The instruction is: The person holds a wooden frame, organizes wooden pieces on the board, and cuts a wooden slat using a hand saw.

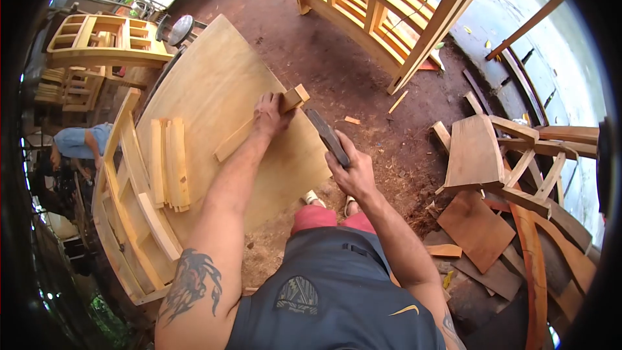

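My left hand [273, 114] is closed around a squared wooden bar [234, 140], which lies at a slant over a large plywood board [214, 84]. The bar's far end sticks out past my fingers, beyond the board's right edge. My right hand [354, 167] grips a long, dark, flat-sided tool [324, 132], whose exact kind I cannot make out. The tool's front end is close to the bar's far end, with a small gap between them. Several loose wooden strips [170, 163] lie on the board to the left of my left arm.
A wooden frame [133, 207] leans along the board's left side. Slatted wooden furniture [363, 10] stands at the back. Offcuts and planks [476, 230] are piled at right. Another person in blue shorts [81, 144] is at far left. Scraps [352, 120] litter the ground.
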`<action>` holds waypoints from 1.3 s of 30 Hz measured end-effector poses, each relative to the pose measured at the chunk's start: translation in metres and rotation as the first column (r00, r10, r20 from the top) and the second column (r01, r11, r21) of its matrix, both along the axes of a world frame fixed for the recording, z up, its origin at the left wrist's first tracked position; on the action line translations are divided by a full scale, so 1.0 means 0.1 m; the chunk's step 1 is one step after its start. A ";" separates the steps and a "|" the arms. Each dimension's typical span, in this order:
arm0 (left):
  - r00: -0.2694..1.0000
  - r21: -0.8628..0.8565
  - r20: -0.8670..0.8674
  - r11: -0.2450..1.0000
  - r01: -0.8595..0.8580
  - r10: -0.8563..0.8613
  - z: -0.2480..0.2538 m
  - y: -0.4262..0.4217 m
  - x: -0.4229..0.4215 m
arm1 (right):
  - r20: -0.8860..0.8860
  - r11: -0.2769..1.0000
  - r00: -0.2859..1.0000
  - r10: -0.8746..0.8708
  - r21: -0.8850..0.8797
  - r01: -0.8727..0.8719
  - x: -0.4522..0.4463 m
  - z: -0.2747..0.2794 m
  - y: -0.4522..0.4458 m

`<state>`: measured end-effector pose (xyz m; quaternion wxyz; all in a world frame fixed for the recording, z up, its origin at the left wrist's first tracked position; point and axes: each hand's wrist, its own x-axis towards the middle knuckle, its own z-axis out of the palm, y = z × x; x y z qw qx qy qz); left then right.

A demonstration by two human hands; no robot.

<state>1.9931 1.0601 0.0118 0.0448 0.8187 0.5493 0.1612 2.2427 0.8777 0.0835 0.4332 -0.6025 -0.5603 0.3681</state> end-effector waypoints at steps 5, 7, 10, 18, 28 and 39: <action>1.000 -0.036 -0.021 0.999 -0.021 0.021 0.16 -0.04 0.05 | -0.008 0.996 1.000 0.014 -0.086 -0.014 0.54 0.41 -1.26; 0.999 -0.039 -0.040 0.999 -0.033 0.031 0.16 -0.06 0.06 | 0.036 0.998 0.999 0.038 -0.054 -0.036 0.74 0.60 -1.65; 0.999 -0.013 -0.039 1.000 -0.005 0.005 0.14 -0.06 0.05 | 0.043 0.998 0.998 0.056 -0.037 -0.054 0.71 0.53 -1.53; 1.000 -0.004 0.014 1.000 0.019 -0.019 -0.05 0.01 -0.03 | 0.021 0.999 1.000 0.005 -0.038 -0.004 -0.02 0.06 0.07; 1.000 -0.034 -0.020 0.999 -0.004 0.004 0.16 -0.09 0.01 | 0.042 0.989 0.995 0.086 -0.128 -0.080 0.79 0.61 -1.74; 0.999 -0.022 -0.052 1.000 0.012 -0.013 0.11 -0.04 0.02 | 0.024 1.000 1.000 0.002 0.027 -0.003 0.10 -0.01 -0.36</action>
